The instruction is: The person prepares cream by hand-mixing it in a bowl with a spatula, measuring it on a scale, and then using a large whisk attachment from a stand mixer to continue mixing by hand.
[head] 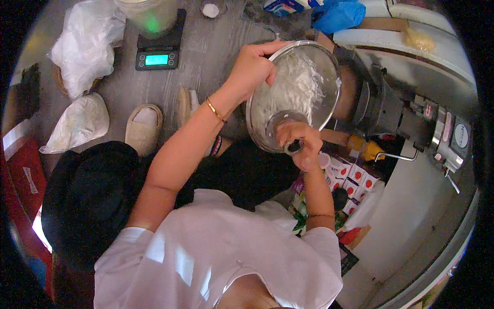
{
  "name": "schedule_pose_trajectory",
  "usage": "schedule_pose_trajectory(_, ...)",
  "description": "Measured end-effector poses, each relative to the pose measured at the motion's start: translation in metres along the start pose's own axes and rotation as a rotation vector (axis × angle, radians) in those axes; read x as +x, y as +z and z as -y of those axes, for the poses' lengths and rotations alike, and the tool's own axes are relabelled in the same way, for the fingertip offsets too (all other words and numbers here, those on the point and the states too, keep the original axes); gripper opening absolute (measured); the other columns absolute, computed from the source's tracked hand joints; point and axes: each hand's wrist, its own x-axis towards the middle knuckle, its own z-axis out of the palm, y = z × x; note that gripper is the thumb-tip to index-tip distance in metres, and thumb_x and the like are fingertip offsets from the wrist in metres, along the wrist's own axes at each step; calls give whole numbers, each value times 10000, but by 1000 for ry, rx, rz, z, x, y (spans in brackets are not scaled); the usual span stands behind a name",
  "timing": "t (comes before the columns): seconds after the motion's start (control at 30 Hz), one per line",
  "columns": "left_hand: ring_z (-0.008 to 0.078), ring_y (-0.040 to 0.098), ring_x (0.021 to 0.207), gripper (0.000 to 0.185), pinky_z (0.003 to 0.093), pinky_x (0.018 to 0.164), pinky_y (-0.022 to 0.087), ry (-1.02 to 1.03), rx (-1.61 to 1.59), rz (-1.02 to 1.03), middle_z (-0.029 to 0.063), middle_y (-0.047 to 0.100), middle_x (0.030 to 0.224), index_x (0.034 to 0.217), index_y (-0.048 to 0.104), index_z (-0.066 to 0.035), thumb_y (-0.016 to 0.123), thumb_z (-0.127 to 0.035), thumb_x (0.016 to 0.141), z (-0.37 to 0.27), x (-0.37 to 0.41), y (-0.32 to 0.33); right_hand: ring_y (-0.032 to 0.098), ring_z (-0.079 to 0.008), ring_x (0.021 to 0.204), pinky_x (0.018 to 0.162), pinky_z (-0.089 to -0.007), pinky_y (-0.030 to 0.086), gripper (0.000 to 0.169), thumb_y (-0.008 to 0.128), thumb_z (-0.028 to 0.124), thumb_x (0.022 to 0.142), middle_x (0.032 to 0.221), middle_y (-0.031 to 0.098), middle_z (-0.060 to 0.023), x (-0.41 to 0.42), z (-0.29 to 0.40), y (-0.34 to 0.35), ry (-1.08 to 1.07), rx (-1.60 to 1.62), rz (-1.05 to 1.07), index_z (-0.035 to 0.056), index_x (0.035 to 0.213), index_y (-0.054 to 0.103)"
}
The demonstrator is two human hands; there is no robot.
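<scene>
A round metal bowl (335, 101) is tilted towards me, with a loose, white, flour-like mass (295, 87) inside. My left hand (252, 67) grips its upper left rim, the fingers folded over the edge. At the bowl's near edge, my right hand (303, 141) is closed around the handle of a utensil (294, 146). The rounded metal head of this utensil (287, 116) overlaps the white mass. Blur leaves its exact kind unclear, perhaps a ladle or scoop.
A black digital scale (141, 63) with a lit display carries a translucent container (148, 15). Left of it are a clear plastic bag (87, 42) and a bag of white powder (83, 123). Slippers (144, 129) lie on the floor. A metal machine with cranks (440, 131) stands right.
</scene>
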Motion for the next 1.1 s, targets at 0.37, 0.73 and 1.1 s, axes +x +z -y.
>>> schedule_pose_trajectory(0.37,50,501,605,692,195,426,360,-44,11,132,48,576,1162,1099,632,-92,440,99,462,1,-1,-10,573,-246,595,646,-382,474,388,516,418,824,629,577,-85,15,13,-5,-14,426,-118,59,681,488)
schedule_pose_trajectory(0.73,48,468,552,687,191,419,354,-93,38,114,38,614,1072,1095,639,-108,442,81,465,-8,-2,-13,566,-240,574,602,-366,468,443,444,458,873,606,571,-86,24,23,-9,10,186,34,54,697,488)
schedule_pose_trajectory(1.1,62,515,662,713,182,459,377,-120,24,118,9,617,1027,1118,620,-74,438,72,444,-5,-2,-23,507,-259,498,566,-396,436,612,413,624,809,603,548,-150,22,24,1,189,371,14,14,765,454)
